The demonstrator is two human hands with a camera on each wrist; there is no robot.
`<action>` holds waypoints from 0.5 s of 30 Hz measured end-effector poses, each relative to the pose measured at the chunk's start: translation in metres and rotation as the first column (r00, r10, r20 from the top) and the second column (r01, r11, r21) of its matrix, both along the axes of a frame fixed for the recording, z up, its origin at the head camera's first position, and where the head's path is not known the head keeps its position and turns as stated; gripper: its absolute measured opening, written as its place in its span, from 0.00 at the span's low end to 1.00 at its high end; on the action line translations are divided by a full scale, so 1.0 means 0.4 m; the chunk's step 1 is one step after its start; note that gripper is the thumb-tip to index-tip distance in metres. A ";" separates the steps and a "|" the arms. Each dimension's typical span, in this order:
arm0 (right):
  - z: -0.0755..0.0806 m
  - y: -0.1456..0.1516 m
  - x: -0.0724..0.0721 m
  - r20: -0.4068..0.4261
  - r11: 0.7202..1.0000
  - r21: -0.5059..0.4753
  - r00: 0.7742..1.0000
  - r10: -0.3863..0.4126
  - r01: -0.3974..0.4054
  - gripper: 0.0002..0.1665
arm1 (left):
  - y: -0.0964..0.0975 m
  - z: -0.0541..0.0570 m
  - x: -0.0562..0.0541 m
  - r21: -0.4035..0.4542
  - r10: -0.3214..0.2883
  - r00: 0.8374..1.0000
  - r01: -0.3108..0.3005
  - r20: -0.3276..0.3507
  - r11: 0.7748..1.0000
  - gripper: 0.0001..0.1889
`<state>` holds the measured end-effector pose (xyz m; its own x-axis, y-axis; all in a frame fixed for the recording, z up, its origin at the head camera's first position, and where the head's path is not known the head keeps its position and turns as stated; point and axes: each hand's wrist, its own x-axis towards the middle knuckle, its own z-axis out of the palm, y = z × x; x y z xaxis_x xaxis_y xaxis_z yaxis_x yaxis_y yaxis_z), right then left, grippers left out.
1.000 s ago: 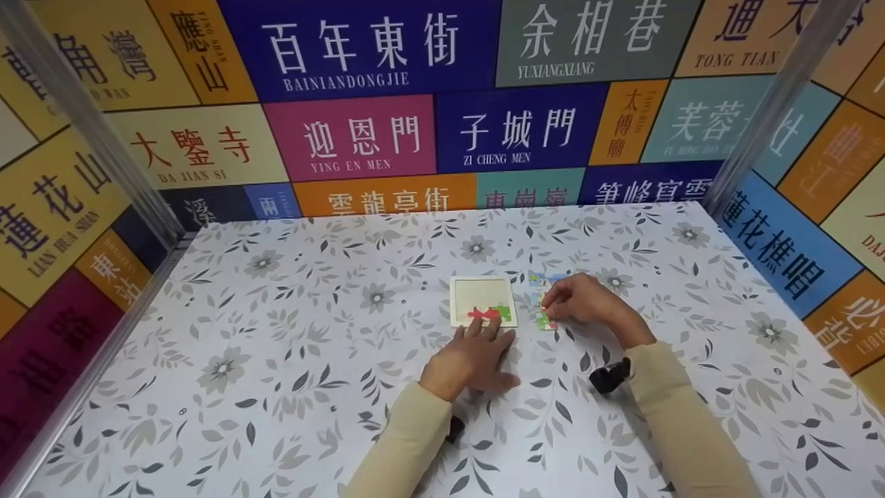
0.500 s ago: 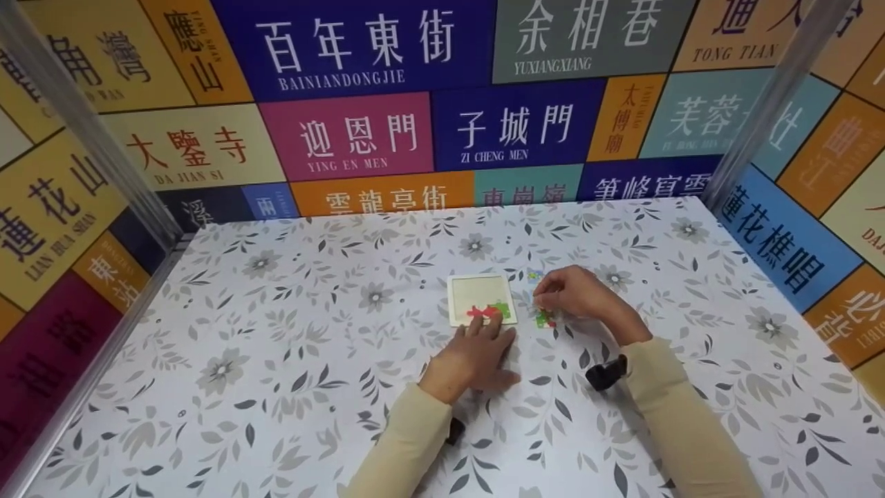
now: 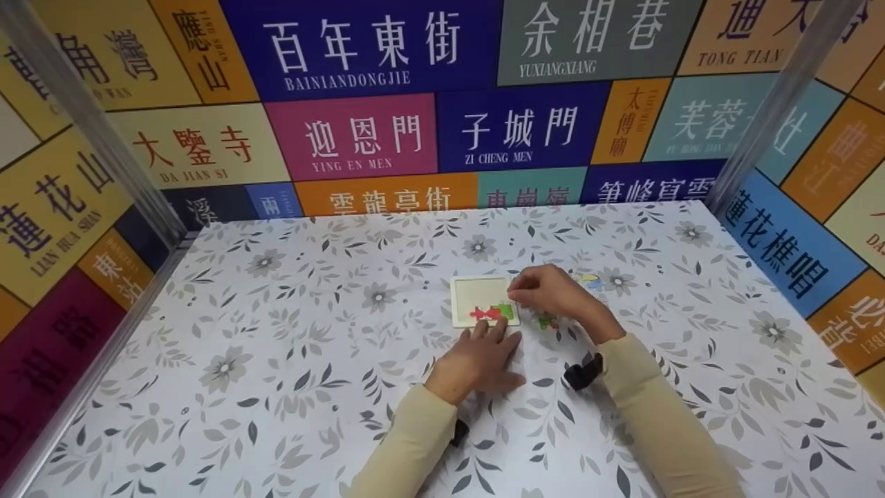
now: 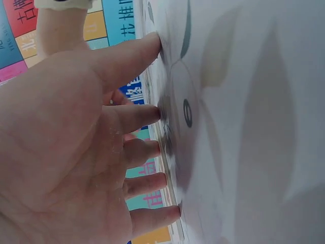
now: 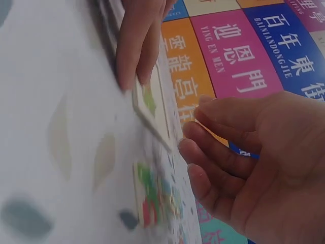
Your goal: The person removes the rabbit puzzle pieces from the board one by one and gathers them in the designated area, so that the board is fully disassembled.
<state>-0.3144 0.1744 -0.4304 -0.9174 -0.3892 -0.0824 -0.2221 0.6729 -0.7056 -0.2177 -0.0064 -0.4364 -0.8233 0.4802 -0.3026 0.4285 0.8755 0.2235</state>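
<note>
A small cream square puzzle tray [image 3: 477, 294] lies on the table, with red and green puzzle pieces [image 3: 505, 311] along its lower right side. My left hand [image 3: 477, 360] has its fingertips at the tray's near edge; in the left wrist view its fingers [image 4: 147, 185] are spread and nearly straight. My right hand [image 3: 550, 294] is bent over the tray's right edge, thumb and fingertips close together. I cannot tell if a piece is between them. In the right wrist view, loose puzzle pieces [image 5: 150, 195] lie beside the tray, below that hand.
Another loose blue and yellow piece [image 3: 591, 280] lies right of my right hand. A white cloth with grey flowers and leaves covers the table [image 3: 276, 387]. Colourful sign panels [image 3: 349, 138] stand behind and at both sides, with clear corner posts [image 3: 110, 131].
My right hand has moved left from over the loose pieces to the tray's right edge, uncovering the blue and yellow piece. My left hand stays at the tray's near edge.
</note>
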 end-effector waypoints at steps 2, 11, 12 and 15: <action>0.002 -0.025 -0.008 -0.003 1.000 -0.002 1.000 0.001 -0.001 0.12 | -0.001 0.000 -0.002 -0.007 -0.004 1.000 0.004 -0.011 1.000 0.38; -0.022 -0.094 -0.033 0.038 1.000 -0.022 0.999 0.003 -0.003 0.11 | 0.002 0.000 -0.004 -0.007 -0.017 1.000 0.017 -0.025 1.000 0.39; -0.025 -0.094 -0.034 0.041 1.000 -0.025 0.999 0.001 0.000 0.11 | 0.003 -0.001 -0.003 -0.012 -0.019 0.999 0.019 -0.031 1.000 0.39; -0.037 -0.087 -0.034 0.051 1.000 -0.018 0.999 -0.007 0.008 0.10 | 0.007 0.000 -0.003 -0.022 -0.023 0.999 0.022 -0.037 1.000 0.39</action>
<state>-0.3280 0.1395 -0.4452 -0.9151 -0.3842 -0.1223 -0.1803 0.6614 -0.7281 -0.2188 -0.0035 -0.4364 -0.8233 0.4921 -0.2828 0.4555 0.8702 0.1878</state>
